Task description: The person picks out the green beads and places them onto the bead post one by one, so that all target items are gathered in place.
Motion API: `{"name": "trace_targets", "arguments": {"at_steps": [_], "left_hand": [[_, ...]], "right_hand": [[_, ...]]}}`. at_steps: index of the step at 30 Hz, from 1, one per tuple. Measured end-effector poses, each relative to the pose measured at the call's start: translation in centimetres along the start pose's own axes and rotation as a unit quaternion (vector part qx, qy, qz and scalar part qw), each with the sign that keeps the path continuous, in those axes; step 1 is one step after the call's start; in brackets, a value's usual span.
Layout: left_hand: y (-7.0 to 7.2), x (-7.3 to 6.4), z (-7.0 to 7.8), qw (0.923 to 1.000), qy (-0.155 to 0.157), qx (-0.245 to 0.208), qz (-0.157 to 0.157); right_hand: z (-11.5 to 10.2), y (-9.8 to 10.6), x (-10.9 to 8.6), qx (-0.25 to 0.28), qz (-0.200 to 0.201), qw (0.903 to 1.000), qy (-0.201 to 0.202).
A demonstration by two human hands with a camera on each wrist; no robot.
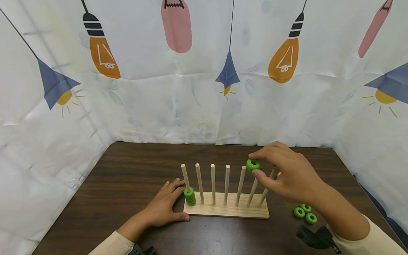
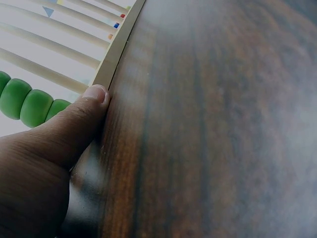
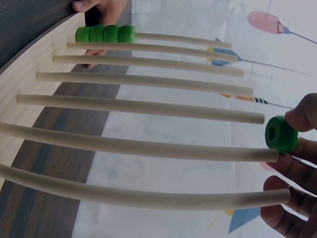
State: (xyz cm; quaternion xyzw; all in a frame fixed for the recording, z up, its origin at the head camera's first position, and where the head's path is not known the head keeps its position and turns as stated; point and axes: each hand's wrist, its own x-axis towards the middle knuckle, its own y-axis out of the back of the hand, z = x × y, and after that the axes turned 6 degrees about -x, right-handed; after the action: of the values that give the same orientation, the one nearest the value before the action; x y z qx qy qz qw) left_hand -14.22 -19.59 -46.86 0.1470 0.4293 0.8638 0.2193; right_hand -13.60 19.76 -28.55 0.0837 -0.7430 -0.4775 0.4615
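A wooden peg stand (image 1: pixel 226 209) with a row of upright pegs stands on the table. Several green beads (image 1: pixel 190 198) are stacked on its leftmost peg. My left hand (image 1: pixel 164 205) holds the left end of the base, thumb at the front corner and fingers toward the back. Between thumb and fingertips, my right hand (image 1: pixel 287 173) pinches a green bead (image 1: pixel 253 164). In the right wrist view that green bead (image 3: pixel 281 134) is near the peg tips, apart from the stack, its hole facing the pegs. Three loose green beads (image 1: pixel 305 213) lie right of the stand.
Behind the right hand, an orange bead (image 1: pixel 279 174) and a bit of blue are partly hidden. In the left wrist view, small red, blue and orange things (image 2: pixel 116 25) show beyond the pegs. A printed white curtain (image 1: pixel 197 106) surrounds the dark wooden table (image 1: pixel 127 170).
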Motion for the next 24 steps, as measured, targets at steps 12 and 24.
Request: {"name": "trace_targets", "arguments": {"at_steps": [12, 24], "left_hand": [[0.3, 0.1, 0.2, 0.9997, 0.008, 0.017, -0.018], [0.3, 0.1, 0.2, 0.9997, 0.010, 0.015, -0.018]], "right_hand": [[-0.5, -0.6, 0.7, 0.008, -0.002, 0.9999, 0.009], [-0.8, -1.2, 1.3, 0.024, 0.001, 0.9995, 0.022]]}}
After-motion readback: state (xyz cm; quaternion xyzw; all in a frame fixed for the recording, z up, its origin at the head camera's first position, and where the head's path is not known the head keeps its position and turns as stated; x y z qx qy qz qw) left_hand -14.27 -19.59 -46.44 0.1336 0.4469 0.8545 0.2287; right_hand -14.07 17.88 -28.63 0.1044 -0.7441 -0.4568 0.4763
